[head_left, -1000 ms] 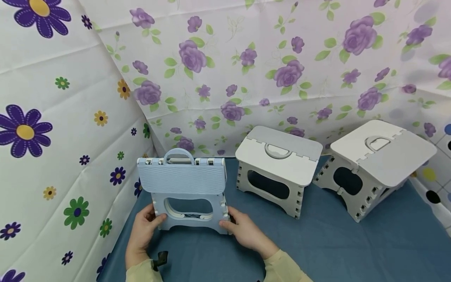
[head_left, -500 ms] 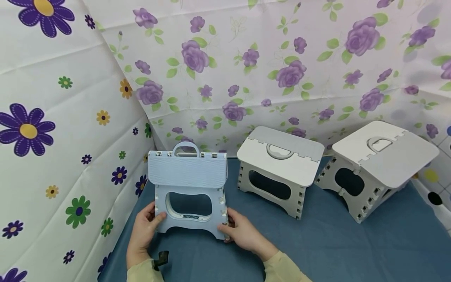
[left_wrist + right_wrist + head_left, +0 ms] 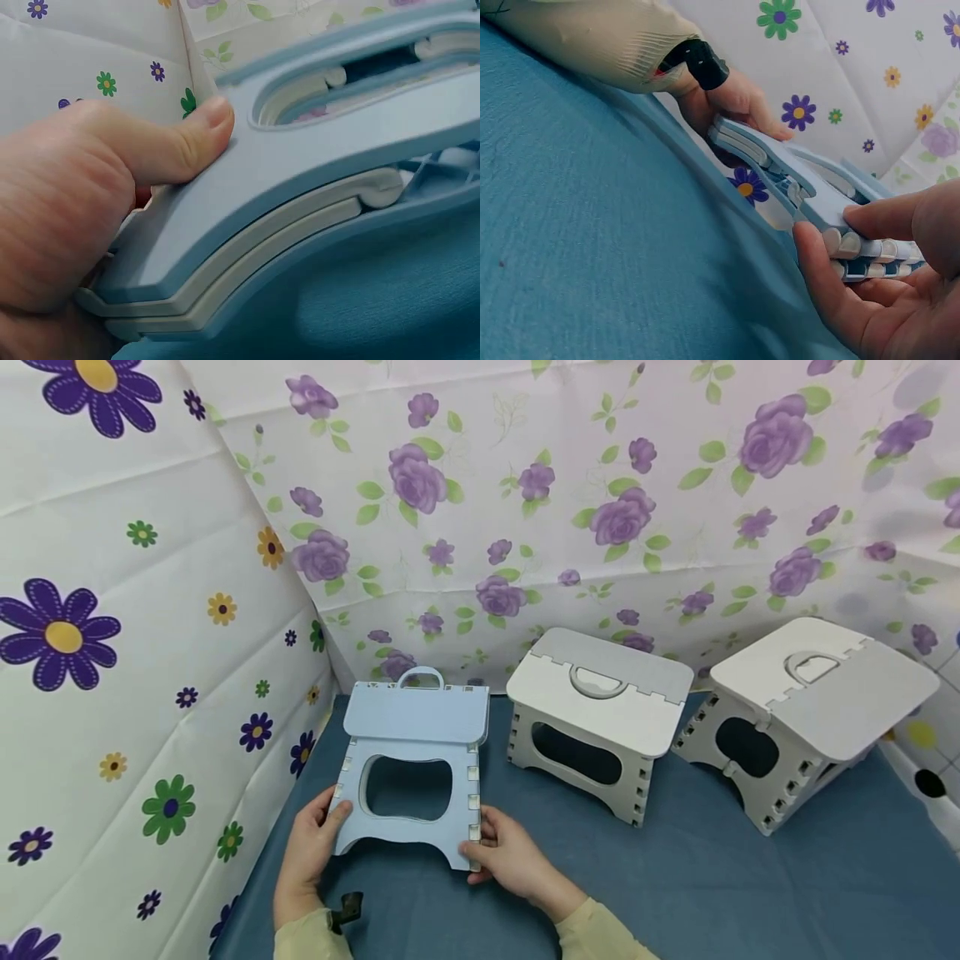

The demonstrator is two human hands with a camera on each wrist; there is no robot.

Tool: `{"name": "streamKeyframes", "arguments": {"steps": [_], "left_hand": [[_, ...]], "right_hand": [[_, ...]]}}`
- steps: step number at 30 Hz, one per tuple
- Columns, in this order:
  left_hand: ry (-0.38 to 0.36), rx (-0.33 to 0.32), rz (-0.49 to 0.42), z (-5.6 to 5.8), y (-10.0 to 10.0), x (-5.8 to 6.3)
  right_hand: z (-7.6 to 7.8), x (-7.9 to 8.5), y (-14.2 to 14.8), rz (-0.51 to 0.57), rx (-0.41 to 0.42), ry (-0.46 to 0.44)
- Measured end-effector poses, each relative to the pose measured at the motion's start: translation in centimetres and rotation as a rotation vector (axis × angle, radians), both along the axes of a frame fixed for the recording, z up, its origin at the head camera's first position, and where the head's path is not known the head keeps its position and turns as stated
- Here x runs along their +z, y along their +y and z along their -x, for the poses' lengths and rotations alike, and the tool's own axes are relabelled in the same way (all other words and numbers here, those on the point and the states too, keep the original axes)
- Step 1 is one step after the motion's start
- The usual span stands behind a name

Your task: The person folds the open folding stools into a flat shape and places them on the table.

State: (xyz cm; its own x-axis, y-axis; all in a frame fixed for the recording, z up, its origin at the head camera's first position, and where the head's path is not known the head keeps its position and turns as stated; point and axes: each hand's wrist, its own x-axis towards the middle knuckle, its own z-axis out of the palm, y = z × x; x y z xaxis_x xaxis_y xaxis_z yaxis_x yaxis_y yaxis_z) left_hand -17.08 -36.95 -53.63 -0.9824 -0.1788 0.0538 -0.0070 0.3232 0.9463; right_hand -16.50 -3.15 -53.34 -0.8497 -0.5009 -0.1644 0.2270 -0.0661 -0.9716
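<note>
A light-blue folding stool, folded flat, leans with its carrying handle at the top and its oval leg opening below. My left hand grips its lower left edge, and the left wrist view shows the thumb laid over the blue leg panel. At the lower right edge my right hand pinches the hinged side. In the right wrist view the stool's pale layers lie close together between both hands. The underside is mostly hidden.
A white and grey step stool stands unfolded to the right of the blue one. Farther right is a second unfolded stool. Blue cloth covers the table, with flowered sheets hanging behind and at left.
The blue stool's top has swung to the right and its face has tilted back, so the leg opening appears larger. Both hands keep their hold at its lower edges. The unfolded stools stay put.
</note>
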Motion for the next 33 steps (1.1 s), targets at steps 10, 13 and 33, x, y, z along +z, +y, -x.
{"name": "streamKeyframes", "arguments": {"steps": [10,13,33], "left_hand": [[-0.056,0.046,-0.010,0.2,-0.2,-0.1],[-0.054,0.052,-0.032,0.2,-0.3,-0.3],[-0.181,0.149,0.073,0.6,-0.3,-0.5]], "right_hand": [[0.0,-0.4,-0.4,0.044,0.017,-0.037],[-0.1,-0.4,-0.5,0.055,0.019,-0.046],[0.3,-0.8,-1.2,0.074,0.014,-0.147]]}}
